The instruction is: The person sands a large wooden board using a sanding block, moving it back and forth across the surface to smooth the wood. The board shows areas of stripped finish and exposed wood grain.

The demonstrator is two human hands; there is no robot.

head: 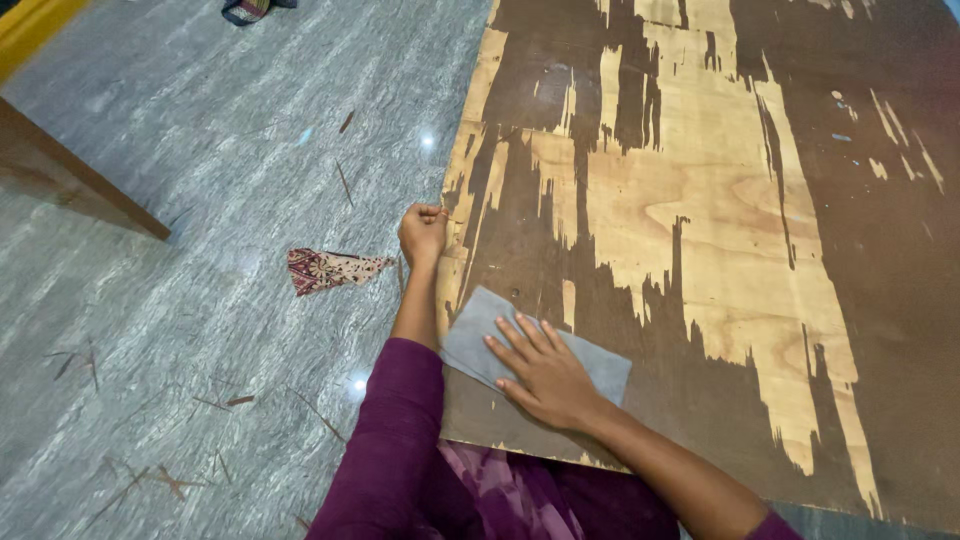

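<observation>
Board: a big sheet of plywood (700,250) lies flat on the grey floor (200,300), its dark brown skin worn off in long pale streaks; the person sits at its near left corner.
Step in hand: rubbing down the board's surface, by the look of it, with one hand pressing and the other steadying.
Grey sheet: a grey rectangular sheet (480,330), likely sandpaper, lies flat on the board near that corner.
Right hand: the right hand (545,375) is spread open, palm down, fingers splayed, pressing on the grey sheet without gripping it.
Left hand: the left hand (423,232) is curled shut, pinching the board's left edge.
Next move: probably calls for even pressure while the edge stays held.
Around: a wooden furniture edge (70,180) at far left, a patterned cloth scrap (330,268) just beside the left arm, thin splinters (150,480) scattered over the floor.
In the way: nothing lies on the board itself.
</observation>
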